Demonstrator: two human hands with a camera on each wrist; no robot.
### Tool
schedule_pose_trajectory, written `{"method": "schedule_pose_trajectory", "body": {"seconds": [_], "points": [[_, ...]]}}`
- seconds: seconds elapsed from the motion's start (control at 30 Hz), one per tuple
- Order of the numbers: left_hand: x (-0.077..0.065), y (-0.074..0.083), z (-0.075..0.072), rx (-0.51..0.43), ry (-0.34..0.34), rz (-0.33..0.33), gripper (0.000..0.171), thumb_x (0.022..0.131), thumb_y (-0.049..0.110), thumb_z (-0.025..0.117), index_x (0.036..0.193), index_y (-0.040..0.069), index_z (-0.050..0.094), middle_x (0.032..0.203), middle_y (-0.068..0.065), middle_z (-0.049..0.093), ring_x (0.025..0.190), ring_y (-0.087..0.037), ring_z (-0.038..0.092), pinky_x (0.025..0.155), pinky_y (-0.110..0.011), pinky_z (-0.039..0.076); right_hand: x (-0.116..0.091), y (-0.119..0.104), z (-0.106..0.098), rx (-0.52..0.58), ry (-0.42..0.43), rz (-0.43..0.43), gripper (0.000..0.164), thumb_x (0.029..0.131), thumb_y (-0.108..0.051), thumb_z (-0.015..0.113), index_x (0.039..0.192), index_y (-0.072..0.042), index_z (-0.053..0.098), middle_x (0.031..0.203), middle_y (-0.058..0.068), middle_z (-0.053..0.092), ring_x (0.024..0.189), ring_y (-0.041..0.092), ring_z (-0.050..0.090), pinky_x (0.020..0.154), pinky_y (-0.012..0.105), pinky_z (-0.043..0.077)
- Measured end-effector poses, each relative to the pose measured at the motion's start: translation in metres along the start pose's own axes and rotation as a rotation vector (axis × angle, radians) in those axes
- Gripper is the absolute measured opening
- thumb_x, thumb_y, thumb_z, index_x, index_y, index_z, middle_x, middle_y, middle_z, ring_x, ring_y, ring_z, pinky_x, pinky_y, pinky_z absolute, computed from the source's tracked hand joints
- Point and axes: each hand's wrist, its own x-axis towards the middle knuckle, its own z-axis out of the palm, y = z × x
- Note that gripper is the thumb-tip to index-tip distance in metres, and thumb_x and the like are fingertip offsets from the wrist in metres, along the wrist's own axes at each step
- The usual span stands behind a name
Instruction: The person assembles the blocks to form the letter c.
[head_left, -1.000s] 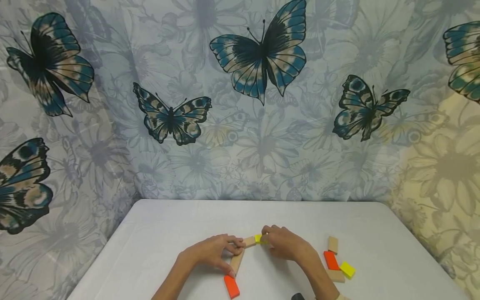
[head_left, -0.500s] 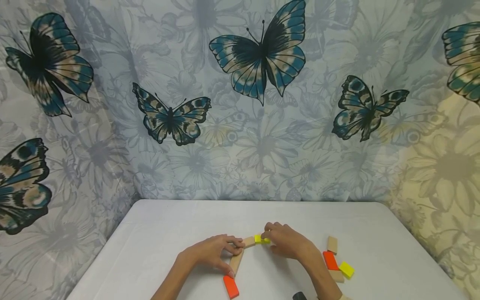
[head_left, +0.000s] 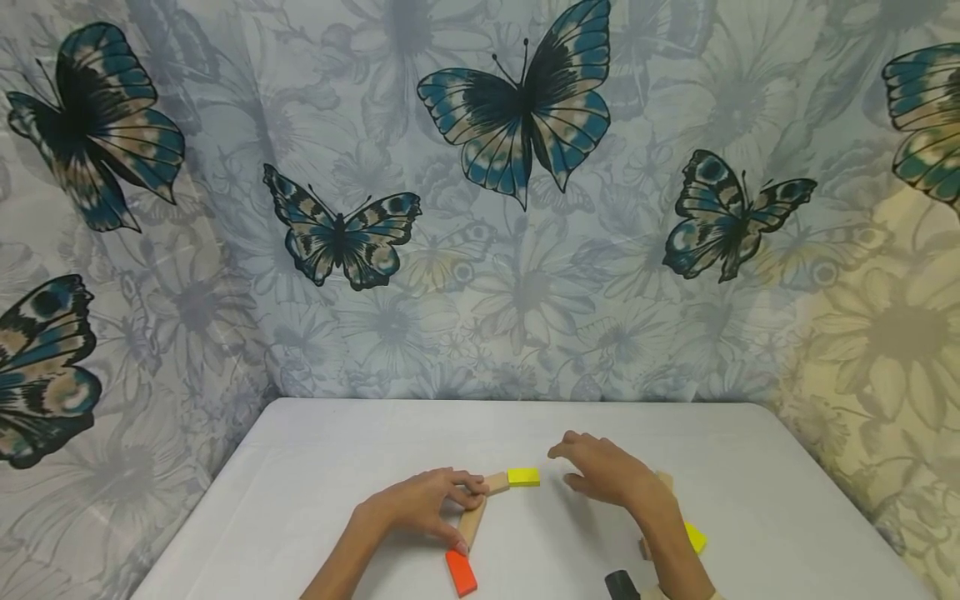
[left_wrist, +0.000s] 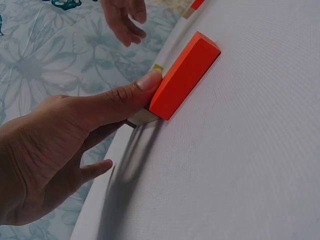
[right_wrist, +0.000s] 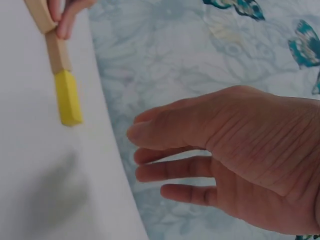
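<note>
Four-sided blocks form a curved row on the white table: an orange-red block (head_left: 461, 573) nearest, then a long wooden block (head_left: 471, 527), a shorter wooden block (head_left: 497, 483) and a yellow block (head_left: 523, 477) at the far end. My left hand (head_left: 423, 502) holds the long wooden block, thumb at its near end beside the orange-red one, fingertips at its far end. In the left wrist view the thumb (left_wrist: 150, 80) lies against the orange-red block. My right hand (right_wrist: 235, 155) is raised right of the yellow block, fingers apart and holding nothing.
Beyond the right forearm, a loose yellow block (head_left: 696, 537) and a wooden block (head_left: 666, 479) lie on the white table (head_left: 337, 433), partly covered by the arm. A black object (head_left: 621, 585) shows beside that forearm. A butterfly-print cloth (head_left: 480, 333) hangs behind.
My right hand has let go of the yellow block and moved up and to the right, uncovering it. Its forearm now covers some loose blocks. The left hand stays in place.
</note>
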Motion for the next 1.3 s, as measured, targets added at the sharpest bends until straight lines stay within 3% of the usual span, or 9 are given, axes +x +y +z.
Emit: {"method": "schedule_pose_trajectory", "body": {"seconds": [0.2, 0.33, 0.6, 0.8, 0.97, 1.03, 1.17, 1.3], "points": [[-0.001, -0.001, 0.000, 0.009, 0.005, 0.013, 0.069, 0.076, 0.043, 0.092, 0.136, 0.018, 0.070, 0.154, 0.010, 0.058, 0.147, -0.017, 0.051, 0.124, -0.039, 0.043, -0.016, 0.018, -0.013, 0.033, 0.030, 0.088, 0.036, 0.091, -0.007, 0.078, 0.126, -0.011, 0.071, 0.114, 0.003, 0.070, 0.109, 0.027, 0.070, 0.103, 0.058, 0.055], [-0.001, -0.001, 0.000, 0.011, 0.004, 0.024, 0.068, 0.076, 0.042, 0.092, 0.136, 0.018, 0.070, 0.153, 0.010, 0.058, 0.147, -0.016, 0.051, 0.124, -0.038, 0.043, -0.025, 0.030, -0.019, 0.002, 0.030, 0.173, 0.037, 0.092, -0.010, 0.078, 0.128, -0.010, 0.070, 0.116, 0.006, 0.071, 0.102, 0.025, 0.070, 0.097, 0.053, 0.059], [-0.001, 0.001, 0.000, 0.008, -0.007, 0.009, 0.067, 0.077, 0.043, 0.091, 0.136, 0.018, 0.070, 0.153, 0.012, 0.057, 0.148, -0.017, 0.050, 0.124, -0.039, 0.042, -0.037, 0.056, -0.022, 0.016, -0.062, 0.290, 0.042, 0.095, -0.011, 0.074, 0.134, -0.003, 0.064, 0.135, 0.024, 0.066, 0.119, 0.040, 0.065, 0.102, 0.064, 0.053], [-0.001, 0.001, -0.001, 0.009, -0.006, 0.005, 0.068, 0.077, 0.042, 0.092, 0.136, 0.018, 0.070, 0.154, 0.011, 0.058, 0.148, -0.017, 0.051, 0.124, -0.040, 0.043, -0.039, 0.069, -0.020, 0.058, -0.112, 0.385, 0.042, 0.096, -0.010, 0.071, 0.136, -0.001, 0.062, 0.132, 0.026, 0.065, 0.095, 0.026, 0.064, 0.099, 0.063, 0.056], [0.000, 0.001, 0.000, 0.012, -0.004, 0.011, 0.068, 0.077, 0.043, 0.092, 0.136, 0.018, 0.070, 0.154, 0.010, 0.058, 0.147, -0.017, 0.052, 0.124, -0.040, 0.043, -0.043, 0.075, -0.019, 0.083, -0.133, 0.431, 0.036, 0.096, -0.005, 0.067, 0.131, 0.001, 0.065, 0.132, 0.030, 0.063, 0.104, 0.033, 0.064, 0.101, 0.064, 0.055], [0.000, 0.000, 0.000, 0.011, -0.005, 0.012, 0.068, 0.077, 0.043, 0.091, 0.136, 0.018, 0.070, 0.154, 0.010, 0.058, 0.147, -0.018, 0.051, 0.124, -0.040, 0.043, -0.043, 0.076, -0.018, 0.094, -0.146, 0.452, 0.031, 0.095, -0.003, 0.065, 0.126, 0.003, 0.068, 0.126, 0.028, 0.065, 0.104, 0.033, 0.064, 0.100, 0.063, 0.056], [0.000, 0.000, 0.000, 0.010, -0.005, 0.016, 0.068, 0.077, 0.043, 0.091, 0.137, 0.018, 0.069, 0.154, 0.010, 0.058, 0.148, -0.017, 0.051, 0.124, -0.040, 0.043, -0.042, 0.077, -0.014, 0.120, -0.154, 0.470, 0.017, 0.095, -0.003, 0.063, 0.108, 0.007, 0.069, 0.097, 0.015, 0.067, 0.083, 0.024, 0.061, 0.083, 0.047, 0.062], [0.000, -0.001, 0.000, 0.014, -0.004, 0.015, 0.069, 0.077, 0.043, 0.091, 0.137, 0.018, 0.069, 0.154, 0.010, 0.058, 0.147, -0.017, 0.051, 0.124, -0.040, 0.043, -0.040, 0.079, -0.009, 0.122, -0.107, 0.403, 0.012, 0.095, -0.003, 0.065, 0.100, 0.008, 0.067, 0.086, 0.010, 0.067, 0.076, 0.021, 0.060, 0.075, 0.041, 0.061]]}}
